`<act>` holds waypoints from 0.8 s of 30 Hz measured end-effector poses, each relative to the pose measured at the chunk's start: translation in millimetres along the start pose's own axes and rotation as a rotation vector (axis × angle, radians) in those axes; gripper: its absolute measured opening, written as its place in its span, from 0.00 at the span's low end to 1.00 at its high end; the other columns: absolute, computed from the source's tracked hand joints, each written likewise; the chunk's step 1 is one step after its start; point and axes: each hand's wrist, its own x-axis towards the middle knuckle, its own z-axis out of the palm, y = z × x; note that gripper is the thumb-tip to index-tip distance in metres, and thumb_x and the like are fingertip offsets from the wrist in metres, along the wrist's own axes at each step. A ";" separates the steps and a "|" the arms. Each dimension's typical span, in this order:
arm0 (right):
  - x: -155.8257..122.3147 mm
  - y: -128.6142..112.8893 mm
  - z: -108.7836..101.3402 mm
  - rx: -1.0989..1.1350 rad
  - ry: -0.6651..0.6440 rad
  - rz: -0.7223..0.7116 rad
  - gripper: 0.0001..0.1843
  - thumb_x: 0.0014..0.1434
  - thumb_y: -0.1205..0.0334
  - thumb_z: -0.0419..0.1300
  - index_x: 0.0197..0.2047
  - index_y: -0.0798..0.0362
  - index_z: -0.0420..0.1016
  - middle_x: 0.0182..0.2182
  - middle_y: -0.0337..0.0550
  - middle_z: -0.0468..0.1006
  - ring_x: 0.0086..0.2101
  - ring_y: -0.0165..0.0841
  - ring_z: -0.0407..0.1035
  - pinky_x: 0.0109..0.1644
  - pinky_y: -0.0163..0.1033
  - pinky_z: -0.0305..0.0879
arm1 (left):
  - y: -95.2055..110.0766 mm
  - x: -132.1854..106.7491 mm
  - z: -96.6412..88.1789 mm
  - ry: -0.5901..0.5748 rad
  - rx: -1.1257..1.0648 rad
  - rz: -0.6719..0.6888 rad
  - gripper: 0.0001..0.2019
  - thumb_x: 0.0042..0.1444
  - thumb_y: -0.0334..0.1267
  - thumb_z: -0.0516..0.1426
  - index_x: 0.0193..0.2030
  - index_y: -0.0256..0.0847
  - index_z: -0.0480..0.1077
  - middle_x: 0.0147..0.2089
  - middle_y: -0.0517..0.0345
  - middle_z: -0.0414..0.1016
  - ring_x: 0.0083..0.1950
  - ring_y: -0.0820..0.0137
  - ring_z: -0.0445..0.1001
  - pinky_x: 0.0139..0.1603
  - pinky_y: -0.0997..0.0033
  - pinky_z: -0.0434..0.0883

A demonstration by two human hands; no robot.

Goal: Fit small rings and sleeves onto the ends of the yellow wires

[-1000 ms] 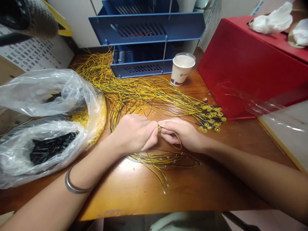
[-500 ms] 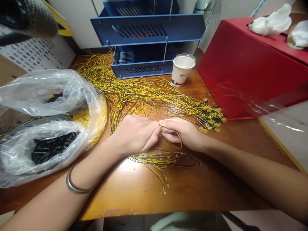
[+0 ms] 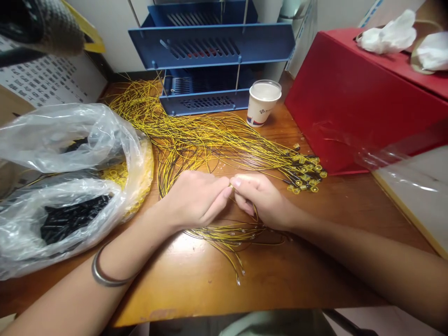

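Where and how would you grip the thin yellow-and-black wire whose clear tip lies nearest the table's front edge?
Probably pinch the wire just behind its clear tip, coming from above on the person's side: that end splays out from the wire bundle, while the left hand crowds the bundle's left part.

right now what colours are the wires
The wires are yellow and black, clearest in the head view.

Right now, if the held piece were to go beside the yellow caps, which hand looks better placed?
Probably the right hand: both hands pinch the piece, but the right is nearer the caps. The left hand would have to reach past it.
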 end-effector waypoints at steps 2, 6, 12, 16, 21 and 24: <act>-1.0 -0.2 0.5 -0.056 0.018 -0.015 0.26 0.69 0.54 0.48 0.19 0.52 0.58 0.16 0.34 0.60 0.20 0.25 0.55 0.27 0.35 0.53 | 0.2 -0.5 1.5 -0.035 -0.055 -0.040 0.20 0.69 0.41 0.39 0.28 0.40 0.61 0.21 0.61 0.65 0.21 0.70 0.61 0.25 0.67 0.53; -2.0 -1.0 4.0 -0.222 0.077 -0.063 0.25 0.70 0.56 0.46 0.21 0.52 0.59 0.18 0.35 0.62 0.22 0.27 0.58 0.30 0.36 0.54 | 3.4 -1.2 3.3 -0.105 -0.242 -0.162 0.18 0.69 0.41 0.40 0.30 0.40 0.61 0.23 0.62 0.65 0.23 0.72 0.62 0.28 0.69 0.55; -5.8 1.4 7.9 -0.543 0.177 -0.190 0.20 0.70 0.62 0.44 0.25 0.52 0.60 0.21 0.38 0.65 0.23 0.29 0.60 0.30 0.38 0.51 | 10.9 -2.4 6.4 -0.089 -0.456 -0.268 0.15 0.69 0.38 0.42 0.30 0.41 0.58 0.24 0.66 0.61 0.24 0.75 0.58 0.29 0.72 0.55; -7.1 3.3 8.3 -0.608 0.219 -0.242 0.19 0.70 0.63 0.44 0.26 0.52 0.60 0.22 0.38 0.65 0.23 0.29 0.60 0.30 0.37 0.51 | 16.0 -0.8 4.7 -0.081 -0.600 -0.324 0.13 0.69 0.38 0.42 0.31 0.41 0.58 0.25 0.67 0.61 0.24 0.75 0.58 0.30 0.72 0.55; -8.3 2.0 9.8 -0.637 0.274 -0.266 0.17 0.70 0.63 0.44 0.27 0.51 0.57 0.22 0.36 0.63 0.23 0.28 0.59 0.29 0.37 0.50 | 18.9 1.1 3.6 -0.111 -0.762 -0.364 0.17 0.70 0.41 0.40 0.30 0.40 0.58 0.26 0.65 0.61 0.27 0.74 0.58 0.33 0.70 0.57; -8.1 2.2 10.1 -0.679 0.268 -0.303 0.15 0.70 0.64 0.45 0.28 0.50 0.54 0.21 0.34 0.60 0.21 0.28 0.55 0.28 0.36 0.48 | 17.5 -0.3 8.2 -0.082 -0.710 -0.340 0.19 0.70 0.43 0.38 0.29 0.40 0.55 0.27 0.63 0.59 0.28 0.72 0.56 0.34 0.67 0.55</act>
